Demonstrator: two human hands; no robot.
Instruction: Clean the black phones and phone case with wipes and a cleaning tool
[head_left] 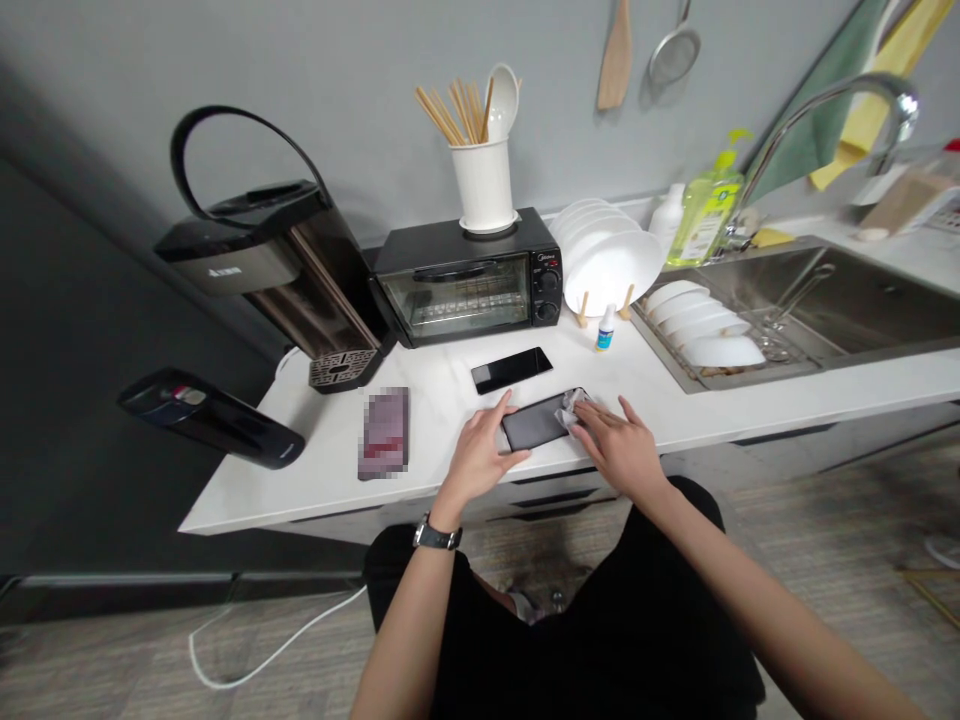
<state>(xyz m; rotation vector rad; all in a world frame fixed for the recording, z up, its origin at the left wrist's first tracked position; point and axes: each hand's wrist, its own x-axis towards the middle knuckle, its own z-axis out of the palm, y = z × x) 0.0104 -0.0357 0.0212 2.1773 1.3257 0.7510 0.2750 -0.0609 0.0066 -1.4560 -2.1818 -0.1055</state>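
Observation:
A smartphone point(534, 424) with a grey screen lies on the white countertop near its front edge. My left hand point(480, 450) grips its left end, with the thumb and fingers around the corner sides. Under the fingers of my right hand point(621, 446) is a crumpled greyish wipe point(571, 408), pressed on the right end of the screen. The right thumb sticks up, away from the other fingers. Just behind lies a second, glossy black phone point(512, 370), which neither hand touches. A small white bottle with a blue label point(604, 330) stands upright behind my right hand.
A pixelated phone-shaped thing point(384, 432) and a dark tumbler point(217, 420) lie left. Behind are a drinks machine point(300, 270), a toaster oven point(472, 285) bearing a utensil holder point(482, 185), and racked plates point(611, 270). The sink point(840, 310) with bowls point(705, 325) is right.

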